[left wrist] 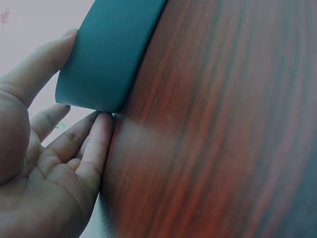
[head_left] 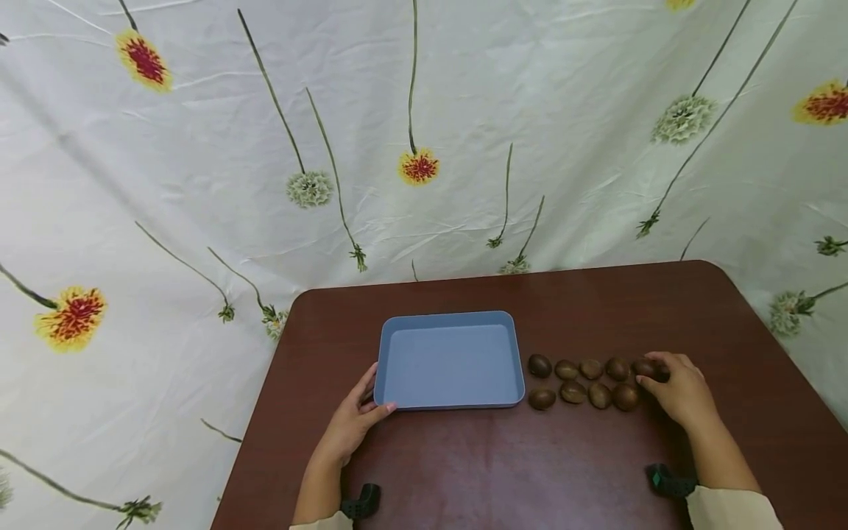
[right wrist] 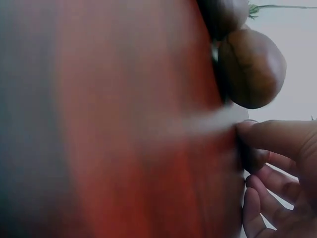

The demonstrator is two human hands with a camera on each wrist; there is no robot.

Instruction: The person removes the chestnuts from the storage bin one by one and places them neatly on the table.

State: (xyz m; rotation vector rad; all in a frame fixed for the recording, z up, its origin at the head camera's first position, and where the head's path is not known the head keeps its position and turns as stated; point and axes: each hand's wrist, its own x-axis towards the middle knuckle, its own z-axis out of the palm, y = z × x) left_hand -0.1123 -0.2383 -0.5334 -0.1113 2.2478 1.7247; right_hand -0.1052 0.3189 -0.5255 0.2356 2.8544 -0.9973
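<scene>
A shallow blue tray (head_left: 450, 361) lies on the table; its inside shows nothing in it. My left hand (head_left: 354, 423) holds the tray's near left corner, thumb along the near wall and fingers by the left side. In the left wrist view the thumb touches the tray wall (left wrist: 106, 59). Right of the tray are two rows of smooth, round brown nuts (head_left: 591, 369). At the right end of the back row, my right hand (head_left: 682, 390) pinches a brown nut (head_left: 642, 367) between thumb and fingers. In the right wrist view that nut (right wrist: 253, 157) is partly hidden.
The dark reddish-brown table (head_left: 517, 471) has rounded far corners. Behind and beside it hangs a white cloth (head_left: 464, 88) printed with flowers. Another brown nut (right wrist: 252, 68) sits close by the right thumb. A dark band device (head_left: 669, 482) is on the right wrist.
</scene>
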